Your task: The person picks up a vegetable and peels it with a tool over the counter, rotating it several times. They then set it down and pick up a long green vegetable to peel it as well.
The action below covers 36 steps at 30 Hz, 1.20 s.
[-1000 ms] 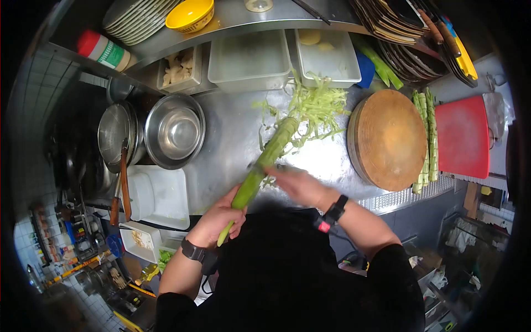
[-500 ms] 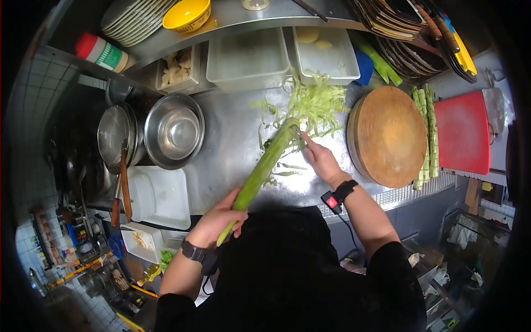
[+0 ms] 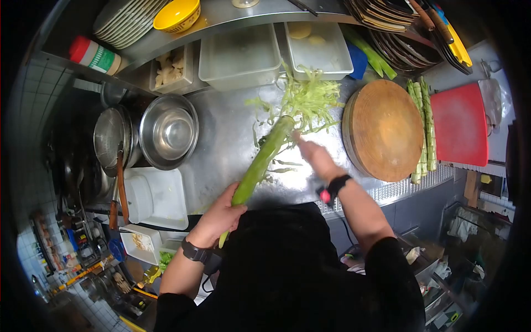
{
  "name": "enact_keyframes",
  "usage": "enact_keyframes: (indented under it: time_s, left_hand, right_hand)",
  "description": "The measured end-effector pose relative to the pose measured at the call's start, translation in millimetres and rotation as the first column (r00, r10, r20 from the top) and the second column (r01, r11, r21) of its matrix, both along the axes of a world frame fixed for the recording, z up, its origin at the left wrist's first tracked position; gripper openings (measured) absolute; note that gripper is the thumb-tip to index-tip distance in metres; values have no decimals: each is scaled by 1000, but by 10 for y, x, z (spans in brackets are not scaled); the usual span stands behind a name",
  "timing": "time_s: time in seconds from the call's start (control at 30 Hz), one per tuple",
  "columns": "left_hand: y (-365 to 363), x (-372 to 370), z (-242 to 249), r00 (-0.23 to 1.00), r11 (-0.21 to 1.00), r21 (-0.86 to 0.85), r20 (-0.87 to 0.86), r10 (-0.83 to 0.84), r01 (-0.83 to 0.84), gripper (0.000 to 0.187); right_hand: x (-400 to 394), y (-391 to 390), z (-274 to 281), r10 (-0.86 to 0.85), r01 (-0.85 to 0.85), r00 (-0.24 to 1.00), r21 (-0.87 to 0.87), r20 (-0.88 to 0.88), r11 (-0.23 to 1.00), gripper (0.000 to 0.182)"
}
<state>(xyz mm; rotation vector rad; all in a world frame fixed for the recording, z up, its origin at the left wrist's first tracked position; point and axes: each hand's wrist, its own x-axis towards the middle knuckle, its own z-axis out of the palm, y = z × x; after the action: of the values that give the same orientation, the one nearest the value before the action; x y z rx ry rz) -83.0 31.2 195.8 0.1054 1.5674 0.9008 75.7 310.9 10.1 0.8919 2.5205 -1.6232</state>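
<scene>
Left hand (image 3: 220, 216): grip closed round near end of long green stalk (image 3: 263, 159). Stalk slants over middle of worktop (image 3: 221, 133), far end by messy pile of pale green peel (image 3: 312, 95). Right hand (image 3: 317, 157) just right of stalk's far end; blurry, so cannot tell if its grip holds anything. Further right: round wooden block (image 3: 384, 130), then more green stalks (image 3: 430, 138). Left: shiny metal bowl (image 3: 171, 133). Far side: plastic tubs (image 3: 241, 79).

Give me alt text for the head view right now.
The left hand grips a long green stalk, likely celtuce, over a steel counter; the blurred right hand is beside its far end, near piled peelings. A round wooden chopping block stands to the right.
</scene>
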Motion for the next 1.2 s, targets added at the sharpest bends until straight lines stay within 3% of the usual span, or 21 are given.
enact_keyframes:
  time_s: [0.03,0.1,0.2,0.27,0.3,0.33,0.47,0.5,0.53,0.57,0.6,0.63,0.7,0.77,0.83,0.9,1.0,1.03,1.07,1.1,1.2]
  left_hand:
    - [13,-29,5,999,999,-37,-42,-20,18,66]
    - [-30,-47,24,1000,1000,-21,-29,4,-5,67]
    - [-41,-34,-6,999,999,1,4,39,-39,70]
    - [-28,-19,-23,999,999,4,16,41,-41,73]
    - [-24,-11,-19,999,999,13,26,42,-42,73]
    - [-27,-11,-12,999,999,21,36,41,-42,72]
    - [3,-20,-2,999,999,28,37,35,-36,71]
    - [3,-27,8,1000,1000,-6,-2,13,-13,71]
    - [-4,-23,15,999,999,-40,-40,-9,8,72]
    - [-31,-2,11,999,999,-39,-40,-11,10,72]
    - [-59,6,4,999,999,-34,-33,-2,1,72]
    - [-70,-13,14,1000,999,-32,-27,6,-6,72]
    - [-62,-34,46,991,995,-64,-105,-86,80,72]
    - [-82,-24,-32,968,982,-95,-174,-179,164,73]
    - [-197,13,-250,774,933,38,-571,-273,357,73]
    - [-111,17,-93,794,938,-11,-530,-299,346,73]
    - [-100,-21,-81,781,926,-72,-515,-352,369,72]
    - [-117,-9,-99,752,915,-86,-541,-376,395,72]
    - [-115,3,-82,753,915,-84,-541,-375,395,72]
    - [-95,-18,-46,763,918,-74,-532,-368,390,73]
    - [-211,-57,-226,704,900,-36,-610,-365,435,74]
  right_hand:
    - [-20,348,-11,-6,-38,994,400,110,916,54]
    - [103,577,-125,-46,30,999,464,23,885,56]
    - [90,261,212,-25,26,1000,224,-6,974,55]
    - [71,-51,304,120,-80,971,194,-207,978,53]
    - [45,-205,482,194,-161,964,178,-185,971,53]
    - [-2,-367,533,217,-189,907,112,-361,976,53]
    - [-50,-593,677,514,-476,828,204,-223,855,53]
    - [-58,-472,363,222,-253,953,-140,-205,957,51]
    - [-61,-291,62,-68,24,994,-451,-83,892,50]
    - [-97,117,-167,-45,61,989,-116,138,991,48]
    - [-88,303,34,-58,40,998,369,39,928,48]
    - [-74,423,12,-36,58,998,472,-56,879,52]
    - [-40,314,42,2,66,988,435,-156,898,54]
    - [-28,68,274,115,-95,988,189,-102,977,55]
    - [-55,-212,425,294,-232,907,225,-301,946,54]
    - [-115,-400,838,458,-430,873,180,-164,884,52]
    - [-35,-226,131,358,-304,843,193,-402,933,51]
    - [61,37,-279,96,-103,991,-75,-95,992,52]
    - [-21,301,206,15,-45,991,230,133,972,53]
    - [56,525,-54,-16,-42,992,438,127,898,54]
    - [89,436,12,43,-55,998,447,35,893,56]
